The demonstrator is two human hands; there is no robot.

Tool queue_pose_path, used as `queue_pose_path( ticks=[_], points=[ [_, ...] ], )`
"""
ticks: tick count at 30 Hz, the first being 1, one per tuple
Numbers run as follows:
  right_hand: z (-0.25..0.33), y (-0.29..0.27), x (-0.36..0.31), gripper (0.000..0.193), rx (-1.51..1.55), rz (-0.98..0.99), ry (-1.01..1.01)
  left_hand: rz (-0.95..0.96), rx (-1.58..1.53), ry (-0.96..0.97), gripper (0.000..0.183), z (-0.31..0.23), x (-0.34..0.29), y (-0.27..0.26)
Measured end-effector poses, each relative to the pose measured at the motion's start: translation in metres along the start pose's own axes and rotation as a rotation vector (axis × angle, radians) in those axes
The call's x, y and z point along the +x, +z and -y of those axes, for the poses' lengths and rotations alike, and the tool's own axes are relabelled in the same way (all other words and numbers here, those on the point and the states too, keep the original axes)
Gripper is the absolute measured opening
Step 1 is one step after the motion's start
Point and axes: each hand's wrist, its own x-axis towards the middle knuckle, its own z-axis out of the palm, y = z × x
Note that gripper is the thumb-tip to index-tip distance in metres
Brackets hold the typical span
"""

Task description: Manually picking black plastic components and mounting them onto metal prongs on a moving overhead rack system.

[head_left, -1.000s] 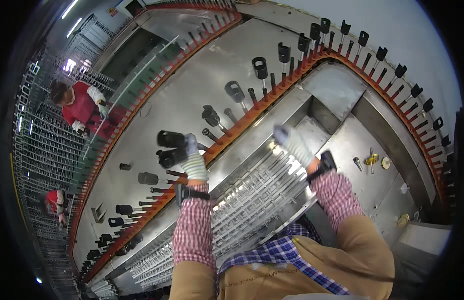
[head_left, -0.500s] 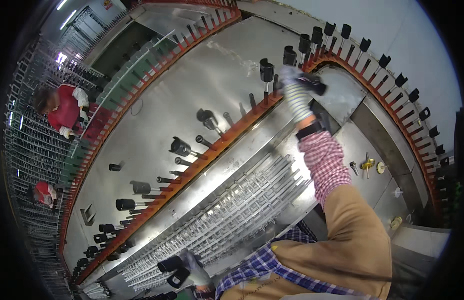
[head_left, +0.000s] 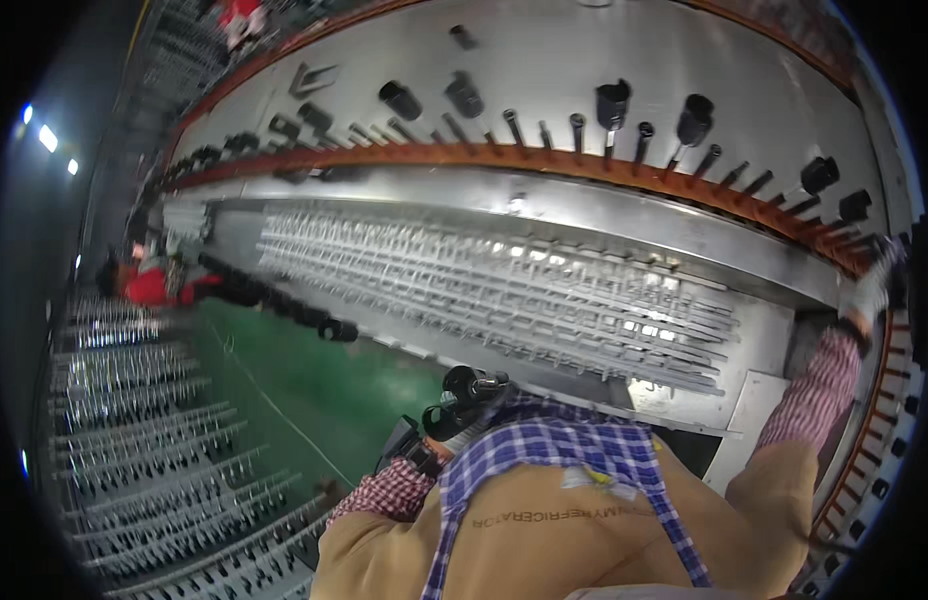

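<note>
My left hand (head_left: 472, 436), gloved, is close to the front of my apron and closed around black hollow cylinders (head_left: 462, 384); its fingers are mostly hidden behind them. Stretched out to the far right, my gloved right hand (head_left: 874, 285) is at the orange conveyor rail (head_left: 584, 165), beside a black cylinder on a peg (head_left: 855, 205). Blur and the dark rim hide its fingers and anything in them. Along the rail stand dark pegs, several topped with black notched cylinders (head_left: 612, 105).
Metal racks (head_left: 504, 290) lie on the steel bench below the rail. A row of black cylinders (head_left: 336, 330) lines the bench's near edge at left. Co-workers in red (head_left: 154, 285) are at the left and far left. Hanging racks (head_left: 154, 430) fill the lower left above green floor.
The view has swung left, bringing the floor and hanging racks into sight. My right hand has shifted along the rail toward its right end. The left hand still holds black cylinders, now nearer my apron.
</note>
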Motion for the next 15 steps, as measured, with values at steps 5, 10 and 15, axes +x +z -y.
queue_pose_path(
  ticks=[5,10,15],
  points=[
    [0.053,0.018,-0.155,0.026,-0.079,0.254,-0.243,-0.648,-0.087,-0.203,0.022,0.052,-0.009,-0.041],
    [0.253,0.03,-0.326,0.042,0.668,0.867,0.689,-0.694,-0.732,0.154,0.023,0.179,0.016,-0.092],
    [0.288,0.026,-0.435,0.04,1.222,1.141,0.965,-0.43,0.506,-0.09,0.027,0.183,0.028,-0.087]
  ],
)
